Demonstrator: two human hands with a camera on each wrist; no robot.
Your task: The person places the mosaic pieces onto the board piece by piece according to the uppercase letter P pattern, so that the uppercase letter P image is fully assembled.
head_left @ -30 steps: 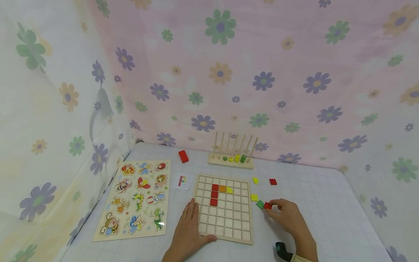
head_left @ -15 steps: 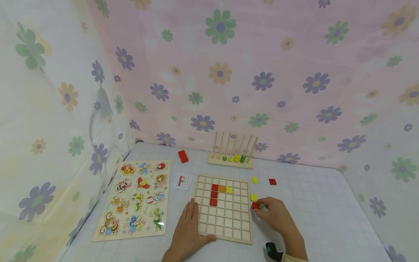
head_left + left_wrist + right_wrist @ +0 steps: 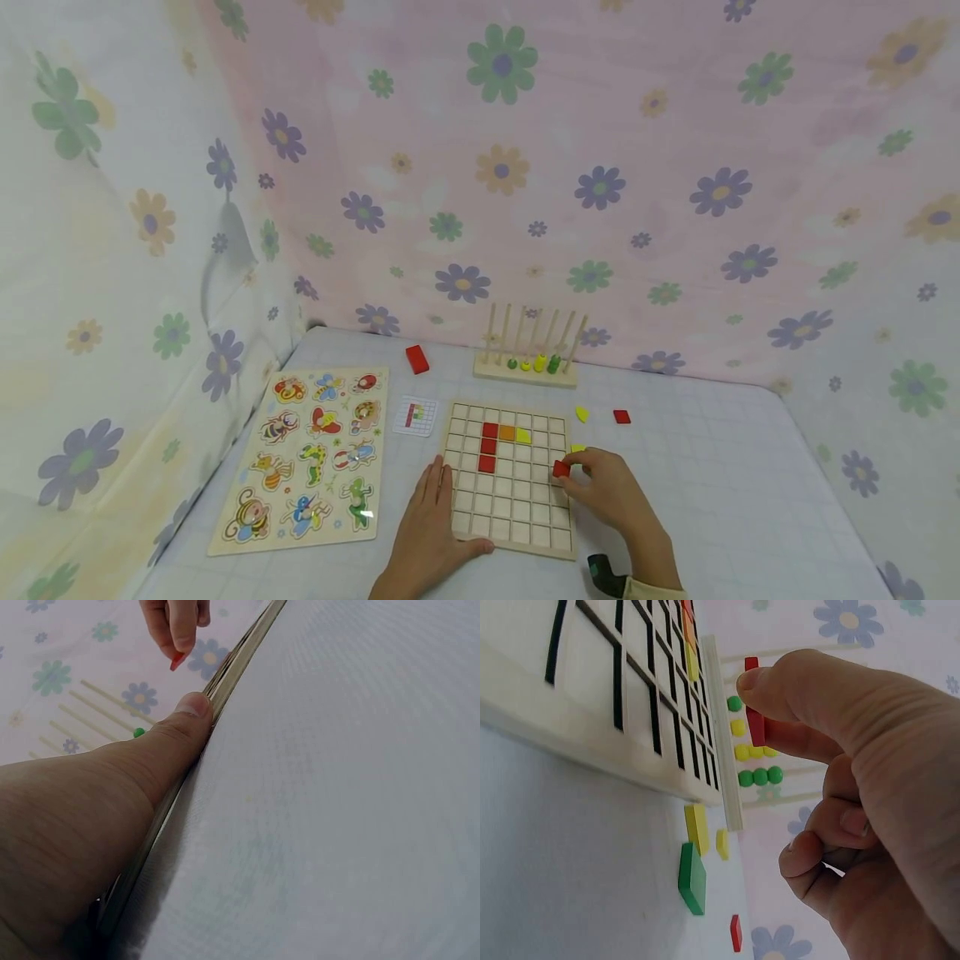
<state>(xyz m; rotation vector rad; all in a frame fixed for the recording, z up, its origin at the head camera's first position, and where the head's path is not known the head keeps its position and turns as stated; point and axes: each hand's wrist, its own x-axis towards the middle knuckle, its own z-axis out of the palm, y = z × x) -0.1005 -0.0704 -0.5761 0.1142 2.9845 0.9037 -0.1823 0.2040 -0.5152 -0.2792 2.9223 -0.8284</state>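
Your right hand [image 3: 607,492] is pinching the red tile [image 3: 560,469] above the grid board's [image 3: 510,533] right edge; your left hand [image 3: 427,533] is lying flat, bracing it.

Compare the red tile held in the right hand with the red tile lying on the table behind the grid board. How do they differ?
The held red tile is pinched in the right hand above the grid board's right edge; the loose red tile lies flat on the table, untouched. The held one appears tilted on edge in the wrist view; the loose one rests on its face. Both are small, red and roughly square.
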